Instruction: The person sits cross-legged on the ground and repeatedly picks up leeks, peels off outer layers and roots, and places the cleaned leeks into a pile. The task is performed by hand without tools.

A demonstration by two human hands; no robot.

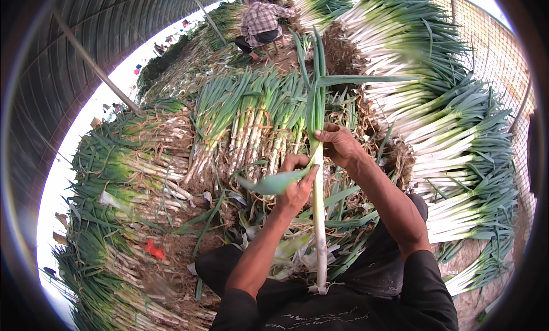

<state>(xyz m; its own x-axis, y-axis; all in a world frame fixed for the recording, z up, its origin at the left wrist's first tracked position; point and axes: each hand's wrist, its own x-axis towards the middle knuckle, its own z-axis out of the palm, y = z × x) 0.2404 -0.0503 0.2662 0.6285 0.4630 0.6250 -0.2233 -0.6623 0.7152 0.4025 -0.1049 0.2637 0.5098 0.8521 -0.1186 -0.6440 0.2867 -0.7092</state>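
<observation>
A long leek or large green onion (319, 211) stands upright before my chest, its white root end down against my shirt and its green leaves up. My right hand (339, 144) grips it where white turns to green, the thumb across the front. Just below, my left hand (298, 181) pinches an outer leaf (274, 183) between thumb and fingers; the leaf hangs off to the left, its end blurred. Loose peeled leaves (291, 249) lie between my knees. Beyond my hands, unpeeled stalks with dry leaves (253, 133) lie in bundles.
A long row of clean white stalks (446, 150) lines the right side, roots inward. Rows of soil-marked stalks (146, 166) lie at the left, near a red scrap (153, 249). A person in a checked shirt (261, 20) sits on a stool ahead. Metal poles (94, 69) slant at the left.
</observation>
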